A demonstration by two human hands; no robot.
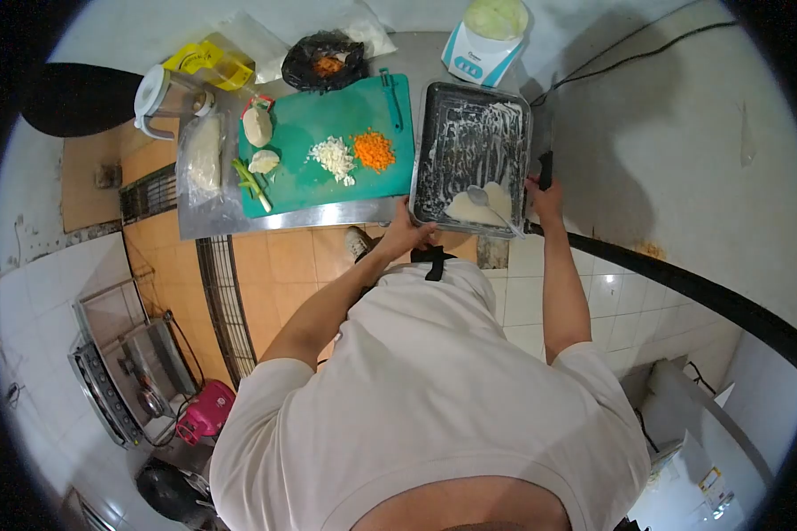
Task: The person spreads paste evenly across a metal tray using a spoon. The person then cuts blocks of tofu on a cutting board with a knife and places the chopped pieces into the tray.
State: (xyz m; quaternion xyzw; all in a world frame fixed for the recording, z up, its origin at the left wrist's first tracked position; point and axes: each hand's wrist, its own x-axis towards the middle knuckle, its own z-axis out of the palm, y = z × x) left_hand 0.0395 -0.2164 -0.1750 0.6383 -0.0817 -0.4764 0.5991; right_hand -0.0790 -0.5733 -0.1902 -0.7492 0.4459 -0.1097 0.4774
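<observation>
A dark rectangular baking tray (469,133), smeared with white residue, lies at the right end of the metal table. In its near end sit a pool of pale batter (462,209) and a metal spoon (480,196), its handle reaching the near right corner. My left hand (406,234) is closed on the tray's near left corner. At the tray's right side, my right hand (545,202) is closed at the rim, its fingertips partly hidden. A knife with a black handle (546,168) stands just beyond my right fingers; whether they touch it I cannot tell.
Left of the tray, a green cutting board (310,115) bears chopped carrot (374,150), chopped white pieces (333,159), green onion (251,184) and a peeler (391,99). Around it are a blender jug (170,99), a black plastic bag (314,64) and a kitchen scale (480,55). The wall borders the right.
</observation>
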